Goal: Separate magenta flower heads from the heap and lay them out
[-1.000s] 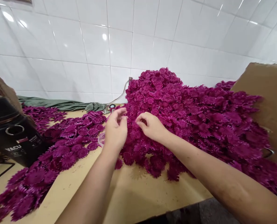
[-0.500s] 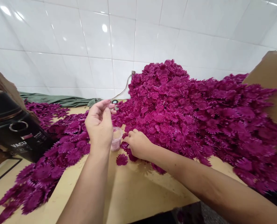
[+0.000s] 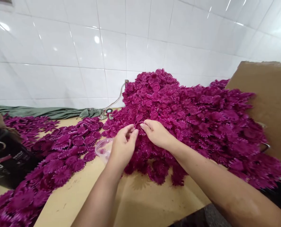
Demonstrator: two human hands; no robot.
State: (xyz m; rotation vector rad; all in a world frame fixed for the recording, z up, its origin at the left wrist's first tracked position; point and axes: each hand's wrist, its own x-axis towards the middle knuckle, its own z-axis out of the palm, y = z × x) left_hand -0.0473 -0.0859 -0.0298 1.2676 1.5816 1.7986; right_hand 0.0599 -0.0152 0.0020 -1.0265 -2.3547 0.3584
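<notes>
My left hand point(image 3: 124, 142) and my right hand point(image 3: 157, 133) are close together in front of a large heap of magenta artificial flower heads point(image 3: 159, 101). Thumb and fingers are pinched on both hands, their tips a short gap apart. Anything between them is too small to make out against the magenta behind. A clear plastic cup point(image 3: 103, 148) stands just left of my left hand, which partly hides it. Below my hands, several flower heads hang over the near edge of the heap.
A band of flat magenta petal discs point(image 3: 62, 154) runs down the left side. At far left is a black bottle point(image 3: 10, 164). Brown cardboard point(image 3: 260, 110) stands at right. A green cloth point(image 3: 41, 112) and a cord point(image 3: 119, 96) lie along the white tiled wall point(image 3: 83, 41). The tabletop point(image 3: 83, 183) is yellowish.
My right hand has risen from the flower heads beside the cup to meet my left hand, which has come lower and right. The view has swung right.
</notes>
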